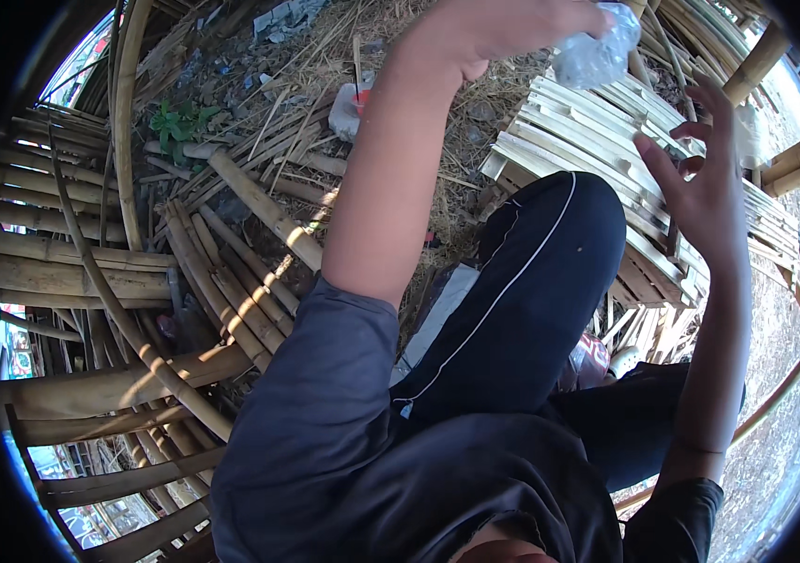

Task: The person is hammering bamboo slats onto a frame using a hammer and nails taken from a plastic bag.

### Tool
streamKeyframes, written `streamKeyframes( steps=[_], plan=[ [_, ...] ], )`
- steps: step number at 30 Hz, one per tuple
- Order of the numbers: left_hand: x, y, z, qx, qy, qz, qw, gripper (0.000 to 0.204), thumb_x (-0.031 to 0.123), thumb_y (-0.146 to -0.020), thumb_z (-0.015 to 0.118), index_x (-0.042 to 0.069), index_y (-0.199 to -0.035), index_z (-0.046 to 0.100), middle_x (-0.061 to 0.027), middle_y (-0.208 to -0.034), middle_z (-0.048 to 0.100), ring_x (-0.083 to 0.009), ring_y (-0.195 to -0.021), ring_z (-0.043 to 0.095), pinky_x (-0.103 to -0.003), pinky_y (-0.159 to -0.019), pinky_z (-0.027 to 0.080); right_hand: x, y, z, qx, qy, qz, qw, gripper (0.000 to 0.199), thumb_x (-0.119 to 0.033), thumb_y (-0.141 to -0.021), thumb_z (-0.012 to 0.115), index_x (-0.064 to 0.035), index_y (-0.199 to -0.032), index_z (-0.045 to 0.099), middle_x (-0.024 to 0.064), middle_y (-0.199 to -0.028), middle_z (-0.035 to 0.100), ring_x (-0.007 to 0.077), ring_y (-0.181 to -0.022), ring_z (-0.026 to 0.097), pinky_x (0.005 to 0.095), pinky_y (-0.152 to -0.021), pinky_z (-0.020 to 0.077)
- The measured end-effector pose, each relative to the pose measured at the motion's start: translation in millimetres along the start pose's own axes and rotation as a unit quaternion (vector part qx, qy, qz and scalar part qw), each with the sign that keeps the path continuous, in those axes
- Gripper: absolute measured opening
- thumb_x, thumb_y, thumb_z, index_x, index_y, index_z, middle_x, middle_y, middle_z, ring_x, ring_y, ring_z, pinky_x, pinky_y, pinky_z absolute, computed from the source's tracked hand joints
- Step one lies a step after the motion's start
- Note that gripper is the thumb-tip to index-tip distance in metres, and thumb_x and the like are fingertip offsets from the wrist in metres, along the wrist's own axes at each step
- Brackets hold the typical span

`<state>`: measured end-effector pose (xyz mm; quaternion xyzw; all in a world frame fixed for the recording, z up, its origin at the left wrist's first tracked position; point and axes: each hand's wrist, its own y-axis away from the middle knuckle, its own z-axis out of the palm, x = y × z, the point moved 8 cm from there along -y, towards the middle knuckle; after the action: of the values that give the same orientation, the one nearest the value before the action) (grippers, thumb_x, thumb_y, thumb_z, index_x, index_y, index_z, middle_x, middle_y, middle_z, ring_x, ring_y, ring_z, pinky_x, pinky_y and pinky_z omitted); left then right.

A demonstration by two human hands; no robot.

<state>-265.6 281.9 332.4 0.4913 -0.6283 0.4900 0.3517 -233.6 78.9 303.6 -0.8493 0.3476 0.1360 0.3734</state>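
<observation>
My left hand (494,33) is raised at the top of the view, fingers closed on a crumpled clear plastic bag (595,52). My right hand (700,178) hovers open to the right of it, fingers spread, palm facing the bag, holding nothing. Both hands are above a stack of split bamboo slats (573,131). My raised knee in dark trousers with a white stripe (540,281) sits below the hands.
Bamboo poles (259,206) lie piled on the straw-covered ground at left, with curved bamboo frames (109,281) around them. A white container (348,111) rests on the straw. Thick bamboo poles (799,155) stand at right beside bare dirt.
</observation>
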Motion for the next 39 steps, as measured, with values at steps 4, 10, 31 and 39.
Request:
streamKeyframes(
  steps=[4,10,31,39],
  plan=[
    [13.1,2.8,27.8,0.002,-0.039,-0.023,0.999,0.03,0.023,-0.093,0.062,-0.004,-0.099,0.074,-0.0106,-0.086,0.073,-0.0153,-0.078,0.064,-0.031,-0.071,0.05,11.5,-38.4,51.9,-0.047,0.003,-0.01,0.999,0.055,-0.031,-0.087,0.074,-0.0021,-0.13,0.056,0.0204,-0.112,0.066,0.0326,-0.09,0.067,0.0427,-0.073,0.0532],
    [-163.7,77.6,-78.1,0.423,-0.019,-0.09,0.901,0.027,0.023,-0.093,0.06,-0.001,-0.092,0.072,-0.007,-0.089,0.074,-0.0118,-0.078,0.07,-0.026,-0.06,0.049,0.9,-29.8,104.3,-0.015,-0.118,0.05,0.992,0.022,-0.016,-0.091,0.061,0.0053,-0.095,0.062,0.0263,-0.08,0.067,0.0444,-0.078,0.067,0.0467,-0.071,0.0513],
    [-510.8,253.5,31.4,0.033,-0.535,-0.242,0.809,0.009,0.012,-0.072,0.072,0.017,-0.079,0.077,-0.0071,-0.087,0.07,-0.0292,-0.095,0.065,-0.047,-0.082,0.049,-16.8,16.7,159.1,-0.108,-0.239,0.043,0.964,0.014,-0.001,-0.084,0.058,0.0072,-0.095,0.057,0.0309,-0.078,0.064,0.0494,-0.081,0.064,0.0515,-0.073,0.0509],
    [-413.9,266.2,-75.8,0.406,-0.363,-0.211,0.812,0.016,-0.001,-0.074,0.073,0.008,-0.087,0.077,-0.0101,-0.078,0.072,-0.0257,-0.066,0.067,-0.038,-0.063,0.052,3.0,20.5,147.1,-0.07,-0.251,0.059,0.964,0.016,-0.003,-0.085,0.062,0.0068,-0.097,0.059,0.0297,-0.079,0.065,0.0484,-0.08,0.065,0.0487,-0.071,0.0516]
  ],
)
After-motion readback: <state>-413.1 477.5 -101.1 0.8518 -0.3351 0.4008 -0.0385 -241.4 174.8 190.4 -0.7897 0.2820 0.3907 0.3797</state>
